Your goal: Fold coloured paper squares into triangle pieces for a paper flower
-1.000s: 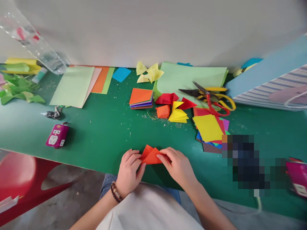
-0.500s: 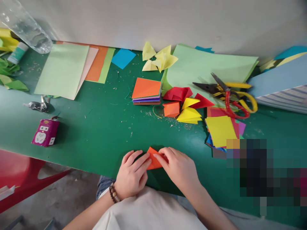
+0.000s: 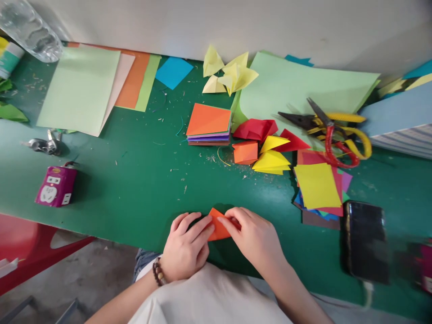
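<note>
An orange piece of origami paper (image 3: 218, 228), folded at its edge, lies at the front of the green table between my hands. My left hand (image 3: 187, 243) presses its fingertips on the paper's left side, holding it against the table. My right hand (image 3: 251, 234) pinches the right side between thumb and curled fingers, which hide that part. Ahead sits a stack of coloured square paper (image 3: 209, 120). Right of it are a folded orange piece (image 3: 245, 153), folded yellow pieces (image 3: 272, 161) and red folded pieces (image 3: 255, 129).
Scissors (image 3: 332, 139) and pliers (image 3: 303, 120) lie on green sheets (image 3: 303, 85) at right, near loose squares (image 3: 317, 184) and a phone (image 3: 365, 240) with a cable. Leftward are a purple plug adapter (image 3: 56, 186), keys (image 3: 43, 144), large sheets (image 3: 79, 90) and a bottle (image 3: 32, 31).
My hands stay almost still on the orange paper. The view has shifted slightly, so objects at the back sit higher in the frame. The phone, earlier blurred into blocks, now shows.
</note>
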The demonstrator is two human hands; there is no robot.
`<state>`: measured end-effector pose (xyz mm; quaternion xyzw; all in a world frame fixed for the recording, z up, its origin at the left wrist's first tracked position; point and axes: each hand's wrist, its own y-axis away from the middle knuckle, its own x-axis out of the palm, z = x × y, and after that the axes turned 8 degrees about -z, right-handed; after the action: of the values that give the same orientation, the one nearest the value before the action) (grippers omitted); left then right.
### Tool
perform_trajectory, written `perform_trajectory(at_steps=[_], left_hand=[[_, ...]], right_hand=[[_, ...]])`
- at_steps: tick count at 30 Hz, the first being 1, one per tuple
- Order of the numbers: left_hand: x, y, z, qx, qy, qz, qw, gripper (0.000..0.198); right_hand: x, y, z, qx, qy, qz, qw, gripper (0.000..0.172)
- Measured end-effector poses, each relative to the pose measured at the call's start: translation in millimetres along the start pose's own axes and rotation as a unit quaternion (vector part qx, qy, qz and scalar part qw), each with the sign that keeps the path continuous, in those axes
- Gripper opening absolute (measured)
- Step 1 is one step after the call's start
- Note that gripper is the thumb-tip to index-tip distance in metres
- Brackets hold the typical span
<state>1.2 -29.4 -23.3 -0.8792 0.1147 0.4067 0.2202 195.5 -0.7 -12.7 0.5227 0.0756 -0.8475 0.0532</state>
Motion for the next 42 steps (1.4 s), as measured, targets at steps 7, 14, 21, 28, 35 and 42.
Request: perform_trajectory(at_steps=[7,14,21,28,35,42], left_hand=[[-0.3,-0.5,-0.8,-0.002,-0.01,0.002,1.0,0.039],[0.1,0.2,-1.3,-0.006,-0.015,0.011,1.0,0.039],[0.0,-0.1,-1.3,-0.01,-0.012,0.02,1.0,0.038],[-0.1,0.8,-1.9,-0.014,-0.014,0.025,0.999,0.038],[-3.1,-4.7,-2.1,-0.015,-0.019,0.047,0.999,0.033],[-19.5,-31.4,12.7,0.08,-0.028,0.132,0.988,0.022]], right_hand=[[-0.6,0.5,-0.6,0.007,-0.012,0.002,1.0,0.029],[-0.5,1.4,0.1,0.009,0.0,-0.007,1.0,0.031],[-1.7,-0.5,1.9,0.007,-0.001,-0.007,1.0,0.033],[-0.3,0.3,1.3,0.015,-0.005,0.001,1.0,0.033],[1.5,-0.6,1.6,0.011,0.003,-0.007,1.0,0.034],[2.9,-0.7,2.5,0.005,0.03,-0.007,1.0,0.038]])
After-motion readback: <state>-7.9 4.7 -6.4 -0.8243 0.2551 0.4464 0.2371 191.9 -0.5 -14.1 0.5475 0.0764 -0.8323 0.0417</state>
